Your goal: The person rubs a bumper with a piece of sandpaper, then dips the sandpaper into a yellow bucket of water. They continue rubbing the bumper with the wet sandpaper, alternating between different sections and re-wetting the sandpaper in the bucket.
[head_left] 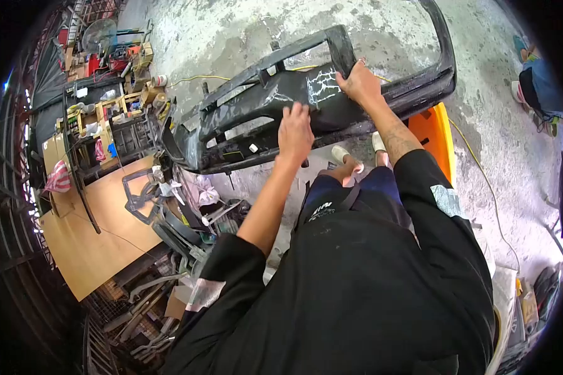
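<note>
A black car bumper lies slanted in front of me, dusty and scuffed, with white crackle-like marks near its middle. My right hand is closed around the upright strut to the right of those marks, thumb pointing up. Lower and further left, my left hand rests against the bumper's face. Its fingers are curled and close together; whatever may be under them is hidden. An orange container stands beneath the bumper's right part.
A wooden board and cluttered tools and parts fill the left side. A yellow hose runs over the concrete floor. Another person is at the far right. My feet are just below the bumper.
</note>
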A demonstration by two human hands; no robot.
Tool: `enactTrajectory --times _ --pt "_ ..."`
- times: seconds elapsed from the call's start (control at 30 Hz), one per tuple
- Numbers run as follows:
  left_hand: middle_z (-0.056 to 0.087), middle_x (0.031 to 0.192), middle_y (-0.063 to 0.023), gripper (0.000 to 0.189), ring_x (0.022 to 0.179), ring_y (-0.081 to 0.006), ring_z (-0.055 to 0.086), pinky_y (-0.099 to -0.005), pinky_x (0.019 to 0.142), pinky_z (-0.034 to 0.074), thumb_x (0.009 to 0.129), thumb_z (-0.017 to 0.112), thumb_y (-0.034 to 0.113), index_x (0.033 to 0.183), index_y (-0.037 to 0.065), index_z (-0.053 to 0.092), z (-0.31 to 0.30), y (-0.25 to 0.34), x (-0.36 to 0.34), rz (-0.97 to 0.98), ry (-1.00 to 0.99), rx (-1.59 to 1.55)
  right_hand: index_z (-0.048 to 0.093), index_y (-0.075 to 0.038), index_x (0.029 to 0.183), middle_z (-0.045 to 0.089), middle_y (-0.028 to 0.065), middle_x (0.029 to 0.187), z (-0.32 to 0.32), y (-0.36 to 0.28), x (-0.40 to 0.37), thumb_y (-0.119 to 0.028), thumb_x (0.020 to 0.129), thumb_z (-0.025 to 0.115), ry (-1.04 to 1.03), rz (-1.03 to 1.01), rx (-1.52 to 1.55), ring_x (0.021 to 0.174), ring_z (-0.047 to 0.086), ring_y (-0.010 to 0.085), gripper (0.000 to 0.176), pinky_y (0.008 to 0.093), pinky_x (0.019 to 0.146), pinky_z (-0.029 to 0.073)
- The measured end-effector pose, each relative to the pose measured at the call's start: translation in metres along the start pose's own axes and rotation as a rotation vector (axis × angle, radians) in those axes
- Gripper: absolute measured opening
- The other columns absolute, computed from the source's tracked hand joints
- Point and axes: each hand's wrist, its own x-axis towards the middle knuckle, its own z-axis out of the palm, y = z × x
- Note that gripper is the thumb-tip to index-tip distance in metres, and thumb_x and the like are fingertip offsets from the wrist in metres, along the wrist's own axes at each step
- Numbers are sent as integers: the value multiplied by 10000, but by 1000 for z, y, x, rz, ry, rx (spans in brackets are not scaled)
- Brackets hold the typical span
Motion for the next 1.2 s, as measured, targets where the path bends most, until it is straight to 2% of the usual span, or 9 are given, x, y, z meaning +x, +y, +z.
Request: enactTrajectory --times 0.07,0.13,0.23,0.3,0.47,0.57,0.7,0.83,1.2 --pt "594 1085 -184 270 1016 -412 564 -482 910 502 919 604 17 1172 -54 665 10 3 -4 34 -7 -15 434 186 1351 739 298 996 0 12 -8 -547 906 679 -85 35 -7 955 744 423 892 495 863 584" --pt "594 1087 -183 272 1010 -409 561 -478 906 503 918 606 18 1173 -55 666 -24 -38 54 32 102 123 447 182 1337 739 298 998 -5 -49 34 -541 907 680 -34 -59 70 957 743 425 873 490 862 585" --pt "594 1094 -184 280 1007 -407 559 -464 910 507 917 614 26 1176 -61 674 12 -2 13 24 94 35 466 175 1325 737 299 1005 -8 0 -10 -531 909 681 -88 40 -38 960 741 429 847 484 860 586" --pt "601 1100 -174 169 998 -394 576 -460 862 536 907 634 37 1042 -54 681 4 14 -13 -17 19 18 471 172 1326 737 301 1008 -11 3 -9 -528 909 681 -77 54 -60 961 741 430 841 484 860 586" --pt "594 1126 -218 283 1029 -434 564 -480 913 497 934 653 76 1184 -56 672 13 -33 60 -59 16 86 496 153 1302 739 296 997 0 -9 -1 -545 906 678 -62 31 9 962 738 442 823 494 878 579" --pt "565 1125 -268 202 1021 -444 572 -486 919 494 954 637 68 1098 -73 657 -11 -27 56 -86 258 -27 497 155 1297 742 288 971 -10 -11 5 -544 905 678 -54 27 -15 942 740 439 821 494 865 582" --pt "558 1134 -292 305 1005 -470 592 -499 902 507 977 673 151 1150 -94 621 -17 -47 39 -198 70 -96 480 159 1310 741 285 950 -3 -12 2 -550 908 670 -25 -1 -6 912 744 433 837 492 839 588" --pt "576 1100 -278 347 973 -494 629 -512 842 537 1001 662 229 1195 -57 625 -15 -41 35 -157 173 -163 460 160 1298 740 285 942 -1 -13 4 -545 910 666 -37 8 -27 898 746 432 831 500 819 594" --pt "533 1067 -241 114 958 -448 613 -522 765 540 957 605 75 966 -35 573 28 11 25 -125 182 -63 538 139 1170 736 305 977 -2 -13 1 -544 906 678 -40 24 -31 937 738 448 745 506 843 586"
